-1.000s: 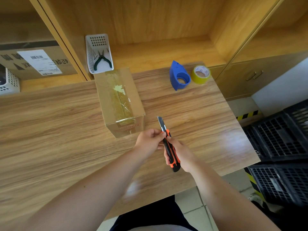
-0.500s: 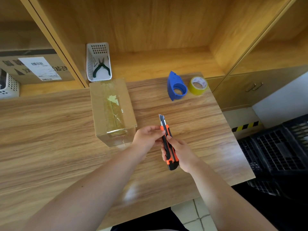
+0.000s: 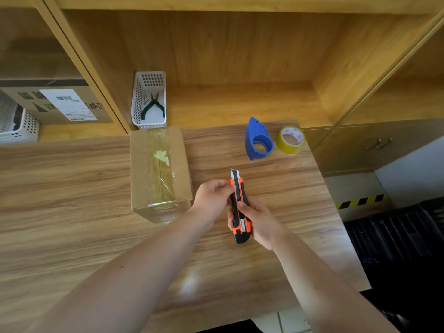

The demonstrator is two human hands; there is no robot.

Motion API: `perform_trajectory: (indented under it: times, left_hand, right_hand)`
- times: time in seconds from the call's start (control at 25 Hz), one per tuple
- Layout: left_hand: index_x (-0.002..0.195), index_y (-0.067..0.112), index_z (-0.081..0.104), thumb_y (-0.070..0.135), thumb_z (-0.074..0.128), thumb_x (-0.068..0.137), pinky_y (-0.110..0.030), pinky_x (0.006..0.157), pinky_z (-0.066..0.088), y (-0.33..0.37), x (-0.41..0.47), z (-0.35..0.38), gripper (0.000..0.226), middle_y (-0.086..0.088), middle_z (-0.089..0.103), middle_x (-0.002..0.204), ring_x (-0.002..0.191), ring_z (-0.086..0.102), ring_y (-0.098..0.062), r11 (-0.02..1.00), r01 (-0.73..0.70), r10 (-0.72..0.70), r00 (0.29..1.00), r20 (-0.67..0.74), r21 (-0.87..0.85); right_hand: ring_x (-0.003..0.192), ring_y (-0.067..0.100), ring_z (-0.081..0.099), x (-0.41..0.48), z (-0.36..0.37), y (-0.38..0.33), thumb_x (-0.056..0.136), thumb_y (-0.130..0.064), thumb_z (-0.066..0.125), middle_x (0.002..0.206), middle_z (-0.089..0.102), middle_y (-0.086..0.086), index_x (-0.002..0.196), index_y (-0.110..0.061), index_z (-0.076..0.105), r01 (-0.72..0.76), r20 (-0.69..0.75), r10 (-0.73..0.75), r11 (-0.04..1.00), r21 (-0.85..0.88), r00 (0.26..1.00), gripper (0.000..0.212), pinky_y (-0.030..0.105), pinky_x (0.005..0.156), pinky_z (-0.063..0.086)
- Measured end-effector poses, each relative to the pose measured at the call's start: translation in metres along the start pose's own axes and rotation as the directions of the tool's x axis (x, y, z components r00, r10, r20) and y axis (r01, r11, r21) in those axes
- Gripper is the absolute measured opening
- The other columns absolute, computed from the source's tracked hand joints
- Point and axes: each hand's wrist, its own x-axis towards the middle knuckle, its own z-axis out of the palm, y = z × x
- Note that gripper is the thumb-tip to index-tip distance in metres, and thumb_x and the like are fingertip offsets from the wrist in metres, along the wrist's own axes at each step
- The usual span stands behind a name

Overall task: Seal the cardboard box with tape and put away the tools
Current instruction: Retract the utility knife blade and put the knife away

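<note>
A small cardboard box (image 3: pixel 144 169) lies on the wooden table (image 3: pixel 72 212), with clear tape along its top seam and over the near end. An orange and black utility knife (image 3: pixel 239 207) is held upright over the table, to the right of the box. My right hand (image 3: pixel 259 222) grips its handle. My left hand (image 3: pixel 212 194) pinches the knife near the blade end; only a short bit of blade shows. A blue tape dispenser (image 3: pixel 258 139) and a yellow tape roll (image 3: pixel 290 140) sit at the table's far right.
A white basket (image 3: pixel 149 102) holding pliers (image 3: pixel 152 105) stands on the shelf behind the box. A labelled carton (image 3: pixel 62 104) and another white basket (image 3: pixel 16 126) sit on the left shelf. Black crates (image 3: pixel 396 236) stand on the floor at the right.
The blade sticks out less than a second ago. Both hands stay on the knife in about the same place. The view has tilted up, showing more of the shelf.
</note>
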Motion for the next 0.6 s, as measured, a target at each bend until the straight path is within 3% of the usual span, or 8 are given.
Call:
perform_trajectory:
  times: [0.16,0.32,0.48,0.6]
  left_hand:
    - [0.089,0.014,0.074,0.022,0.065,0.089,-0.042,0.084,0.059,0.010,0.015,0.004,0.012,-0.013,0.077,0.089,0.085,0.072,-0.034,0.999,-0.032,0.033,0.998,-0.048,0.021]
    - [0.092,0.015,0.075,0.021,0.063,0.089,-0.036,0.083,0.059,0.019,0.029,0.005,0.013,-0.007,0.077,0.087,0.085,0.073,-0.026,0.999,-0.027,0.029,0.997,-0.068,0.022]
    - [0.094,0.015,0.075,0.021,0.062,0.090,-0.027,0.073,0.055,0.030,0.044,0.007,0.015,-0.003,0.076,0.084,0.075,0.068,-0.014,1.000,-0.008,0.010,0.995,-0.102,0.022]
    - [0.088,0.015,0.075,0.021,0.062,0.090,-0.033,0.063,0.054,0.038,0.058,0.011,0.015,-0.009,0.076,0.081,0.066,0.066,-0.020,1.000,0.009,-0.008,0.995,-0.101,0.012]
  right_hand:
    - [0.071,0.027,0.060,0.014,-0.005,-0.013,0.102,-0.008,0.041,0.081,0.061,0.013,0.119,-0.006,0.053,0.032,0.047,-0.032,0.999,0.004,0.998,0.021,0.038,0.073,0.051]
    - [0.074,0.026,0.061,0.027,-0.011,-0.024,0.100,-0.002,0.041,0.084,0.061,0.015,0.123,-0.005,0.052,0.037,0.079,-0.036,0.999,-0.016,0.996,0.025,0.039,0.075,0.050]
    - [0.077,0.026,0.061,0.044,-0.019,-0.035,0.093,-0.005,0.048,0.086,0.061,0.015,0.123,-0.010,0.054,0.036,0.129,-0.033,0.999,-0.016,0.991,0.031,0.039,0.076,0.050]
    - [0.079,0.025,0.061,0.056,-0.025,-0.045,0.093,0.002,0.047,0.088,0.061,0.014,0.122,-0.010,0.054,0.033,0.165,-0.031,0.999,-0.013,0.986,0.033,0.037,0.077,0.051]
